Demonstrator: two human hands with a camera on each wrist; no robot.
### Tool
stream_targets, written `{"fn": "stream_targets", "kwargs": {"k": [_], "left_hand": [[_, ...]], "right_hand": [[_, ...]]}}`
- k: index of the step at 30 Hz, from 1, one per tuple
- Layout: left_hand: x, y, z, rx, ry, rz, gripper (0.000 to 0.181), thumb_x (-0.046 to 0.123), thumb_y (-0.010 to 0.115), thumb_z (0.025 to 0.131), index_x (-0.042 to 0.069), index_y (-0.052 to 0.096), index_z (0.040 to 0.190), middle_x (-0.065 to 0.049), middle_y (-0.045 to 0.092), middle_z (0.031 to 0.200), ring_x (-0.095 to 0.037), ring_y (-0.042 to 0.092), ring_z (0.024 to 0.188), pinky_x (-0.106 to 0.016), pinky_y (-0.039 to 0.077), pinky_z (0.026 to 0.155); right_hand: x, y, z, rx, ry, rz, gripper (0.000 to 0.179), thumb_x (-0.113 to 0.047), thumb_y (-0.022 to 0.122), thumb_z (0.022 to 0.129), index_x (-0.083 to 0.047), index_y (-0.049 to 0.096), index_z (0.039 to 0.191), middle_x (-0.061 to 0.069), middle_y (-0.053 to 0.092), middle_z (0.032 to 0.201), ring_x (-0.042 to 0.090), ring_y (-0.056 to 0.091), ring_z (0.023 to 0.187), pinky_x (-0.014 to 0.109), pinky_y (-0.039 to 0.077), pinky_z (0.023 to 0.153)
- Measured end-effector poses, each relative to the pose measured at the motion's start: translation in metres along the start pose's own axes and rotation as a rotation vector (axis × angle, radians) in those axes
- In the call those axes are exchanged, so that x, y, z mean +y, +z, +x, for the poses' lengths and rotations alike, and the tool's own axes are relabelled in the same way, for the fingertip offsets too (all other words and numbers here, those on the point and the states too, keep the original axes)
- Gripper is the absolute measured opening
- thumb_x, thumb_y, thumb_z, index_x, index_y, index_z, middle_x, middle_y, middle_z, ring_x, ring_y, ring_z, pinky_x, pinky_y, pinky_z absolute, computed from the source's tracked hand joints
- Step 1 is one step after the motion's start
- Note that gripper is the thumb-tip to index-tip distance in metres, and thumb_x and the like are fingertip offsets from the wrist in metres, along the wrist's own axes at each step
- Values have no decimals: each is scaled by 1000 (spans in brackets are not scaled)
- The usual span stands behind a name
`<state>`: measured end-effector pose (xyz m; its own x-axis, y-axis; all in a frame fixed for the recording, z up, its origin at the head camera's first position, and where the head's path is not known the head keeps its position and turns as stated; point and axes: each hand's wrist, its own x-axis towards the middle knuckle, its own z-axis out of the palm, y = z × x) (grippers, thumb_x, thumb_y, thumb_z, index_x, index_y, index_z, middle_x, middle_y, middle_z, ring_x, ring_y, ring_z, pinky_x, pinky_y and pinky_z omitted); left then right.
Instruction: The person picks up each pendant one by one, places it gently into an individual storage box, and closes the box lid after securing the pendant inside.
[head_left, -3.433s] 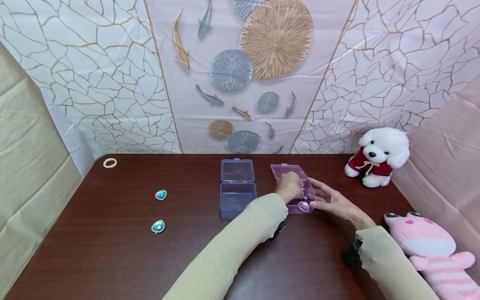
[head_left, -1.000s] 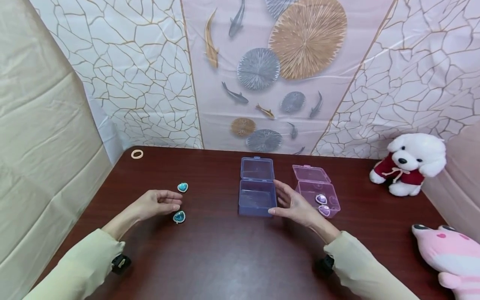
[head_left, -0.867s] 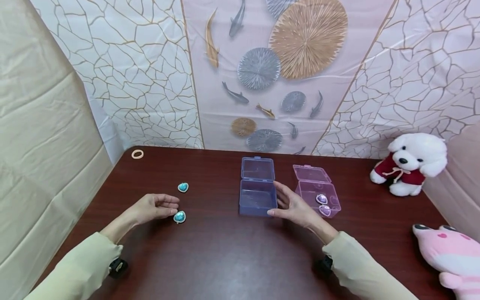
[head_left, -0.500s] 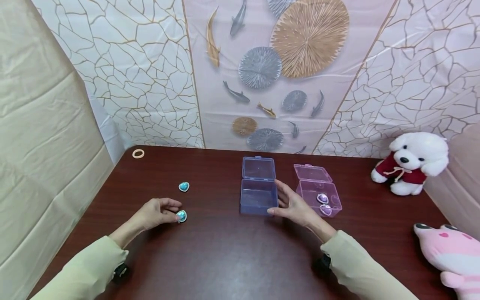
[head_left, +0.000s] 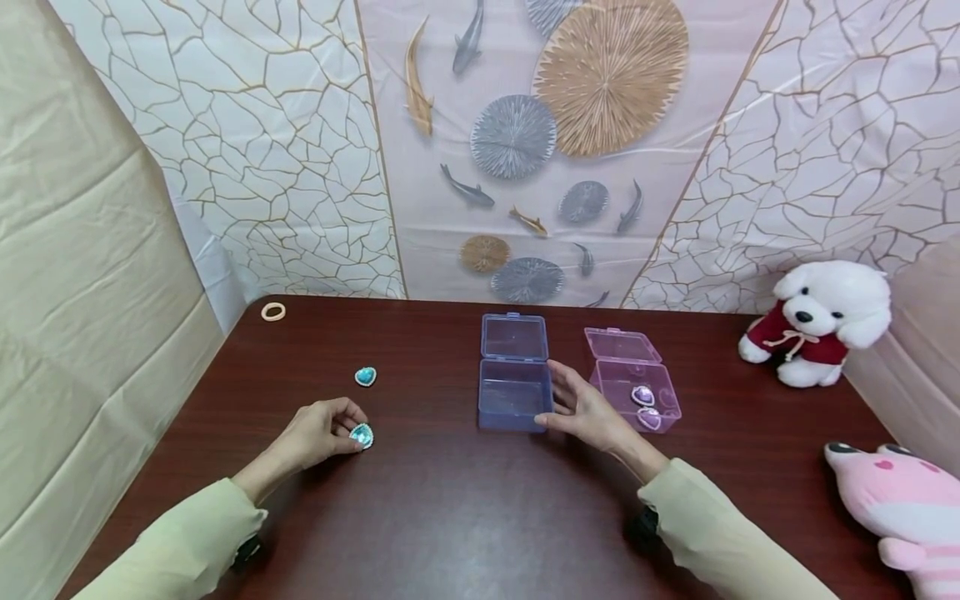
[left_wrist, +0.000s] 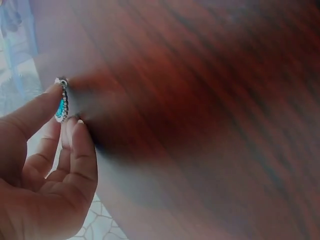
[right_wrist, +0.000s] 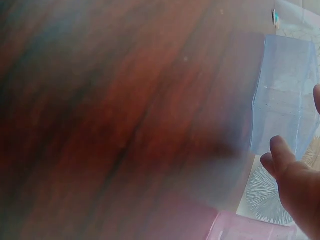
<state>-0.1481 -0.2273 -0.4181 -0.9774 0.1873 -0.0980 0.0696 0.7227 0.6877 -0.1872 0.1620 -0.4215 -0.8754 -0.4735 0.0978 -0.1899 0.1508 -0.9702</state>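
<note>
My left hand [head_left: 315, 433] pinches a teal heart-shaped gem charm [head_left: 363, 435] with a pale beaded rim, low over the table. In the left wrist view that gem charm [left_wrist: 62, 106] shows edge-on between thumb and fingers. A second teal gem charm [head_left: 365, 377] lies farther back on the table. My right hand [head_left: 588, 417] rests its thumb and fingers, lightly bent, against the right side of a clear blue box [head_left: 516, 421], whose lid stands open and inside which nothing shows. The right wrist view shows the blue box [right_wrist: 282, 95] beside the fingertips.
Right of the blue box stands a clear pink box [head_left: 622, 379], lid open, with two purple gem charms [head_left: 647, 408] inside. A wooden ring [head_left: 273, 312] lies at the back left corner. A white plush dog [head_left: 821, 321] and a pink plush toy [head_left: 896, 500] sit at right.
My left hand has left the pink box, moved to the left side and taken hold of the nearer teal gem charm. My right hand has shifted from the pink box to the blue box.
</note>
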Motion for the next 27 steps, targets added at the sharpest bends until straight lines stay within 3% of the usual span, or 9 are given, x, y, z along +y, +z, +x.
{"fn": "stream_targets", "kwargs": {"k": [4,7,13,15,22,27], "left_hand": [[2,2,4,6,28,-24,23,7,80,70,12,65,87,3,64,77,-8,58,70,-22,46,63],[6,2,11,-5,48,-100,22,9,80,72,9,65,89,2,66,76,-9,59,70,-22,45,60],[34,5,34,-123,25,-481,28,-1,70,81,-10,58,105,-6,66,83,-9,63,73,-29,57,67],[47,8,44,-150,25,-558,30,-2,68,82,-12,56,109,-7,65,85,-10,65,74,-35,57,72],[94,26,74,-196,36,-637,32,-4,65,84,-8,58,115,-7,66,87,-13,67,74,-46,53,82],[116,42,92,-258,24,-663,30,-3,65,85,-7,60,114,-7,67,87,-16,69,76,-44,53,83]], "right_hand": [[0,0,1,3,8,4,79,12,65,80,14,15,141,38,26,142,49,28,132,52,35,100],[0,1,2,-2,7,2,78,12,65,80,13,16,141,38,28,141,50,29,132,52,35,100],[0,-1,1,-17,9,1,81,12,64,80,12,14,143,38,28,141,50,29,131,52,35,100],[0,-2,1,-21,12,-1,81,13,64,80,11,14,143,37,28,142,50,30,131,52,35,100],[-1,-3,2,-35,1,-19,80,11,66,79,12,16,142,39,29,139,52,32,128,54,36,98],[-2,-2,3,-27,17,-23,79,12,66,79,11,18,142,39,32,138,52,34,128,53,37,98]]}}
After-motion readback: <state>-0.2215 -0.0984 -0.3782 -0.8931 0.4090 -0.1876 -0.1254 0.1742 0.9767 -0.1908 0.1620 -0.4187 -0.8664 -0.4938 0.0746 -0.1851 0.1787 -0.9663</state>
